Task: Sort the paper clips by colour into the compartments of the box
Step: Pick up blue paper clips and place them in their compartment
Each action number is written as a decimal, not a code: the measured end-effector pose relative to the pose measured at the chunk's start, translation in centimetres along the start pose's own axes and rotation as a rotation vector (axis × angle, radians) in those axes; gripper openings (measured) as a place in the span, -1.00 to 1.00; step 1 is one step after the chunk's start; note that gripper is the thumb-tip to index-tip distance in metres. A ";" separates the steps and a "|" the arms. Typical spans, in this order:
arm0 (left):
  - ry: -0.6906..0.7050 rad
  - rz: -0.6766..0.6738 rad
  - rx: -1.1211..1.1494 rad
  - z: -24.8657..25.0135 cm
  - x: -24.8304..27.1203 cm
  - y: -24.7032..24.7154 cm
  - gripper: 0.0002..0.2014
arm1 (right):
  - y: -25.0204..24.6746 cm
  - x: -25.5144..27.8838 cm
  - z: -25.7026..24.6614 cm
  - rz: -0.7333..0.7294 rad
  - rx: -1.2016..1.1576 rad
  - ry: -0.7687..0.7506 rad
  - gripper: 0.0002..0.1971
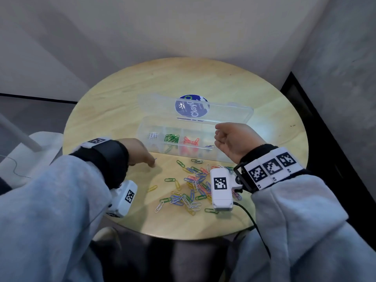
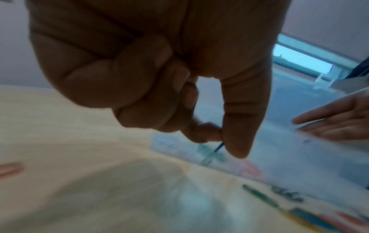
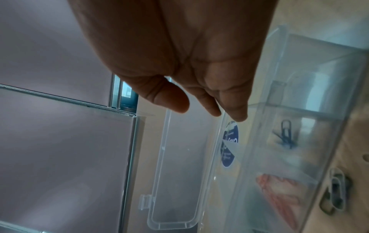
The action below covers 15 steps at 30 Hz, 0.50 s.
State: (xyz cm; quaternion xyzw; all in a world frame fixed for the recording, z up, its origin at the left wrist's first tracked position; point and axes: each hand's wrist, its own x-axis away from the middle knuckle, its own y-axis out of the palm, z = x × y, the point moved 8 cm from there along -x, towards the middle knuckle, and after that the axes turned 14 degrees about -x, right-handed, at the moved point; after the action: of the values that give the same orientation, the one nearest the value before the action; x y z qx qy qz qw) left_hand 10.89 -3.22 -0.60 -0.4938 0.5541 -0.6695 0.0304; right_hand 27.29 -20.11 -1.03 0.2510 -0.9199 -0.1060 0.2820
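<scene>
box [image 1: 191, 151] lid sticker [image 1: 191, 107] reads "clay" (partly); left hand [image 1: 138, 152] pinches clip [image 2: 218, 147].

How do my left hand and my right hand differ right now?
The left hand is low at the table, in front of the box; the right hand is raised over the box's right end. The left hand pinches a thin blue paper clip between thumb and finger; the right hand holds nothing, its fingers relaxed. Both wear a marker-tagged wristband.
</scene>
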 end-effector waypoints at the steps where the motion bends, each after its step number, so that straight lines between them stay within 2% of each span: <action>1: 0.042 -0.005 0.032 0.4 0.1 -0.3 -0.78 | 0.1 0.1 -0.1 -0.008 -0.006 -0.010 -0.79; 3: 0.112 0.037 0.079 1.8 1.0 -1.5 -0.79 | 0.5 0.6 -0.7 -0.048 0.025 -0.040 -0.76; 8: 0.276 0.177 0.213 7.0 2.6 -5.7 -0.79 | 0.3 3.0 -2.1 -0.073 0.307 -0.065 -0.73; 12: 0.314 0.263 0.228 10.7 2.6 -6.8 -0.65 | -0.1 4.3 -1.5 -0.110 0.464 0.025 -0.79; 14: 0.317 0.257 0.266 12.0 2.0 -6.4 -0.68 | -0.4 4.5 -1.3 -0.115 0.532 0.040 -0.84; 15: 0.322 0.257 0.301 12.5 1.7 -6.3 -0.76 | -0.5 4.5 -1.2 -0.118 0.564 0.040 -0.84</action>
State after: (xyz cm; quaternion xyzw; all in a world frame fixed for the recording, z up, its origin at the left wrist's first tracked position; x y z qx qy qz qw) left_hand 21.94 -10.71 4.03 -0.2962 0.5041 -0.8051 0.0999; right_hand 24.96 -22.92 1.84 0.3746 -0.8911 0.1428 0.2126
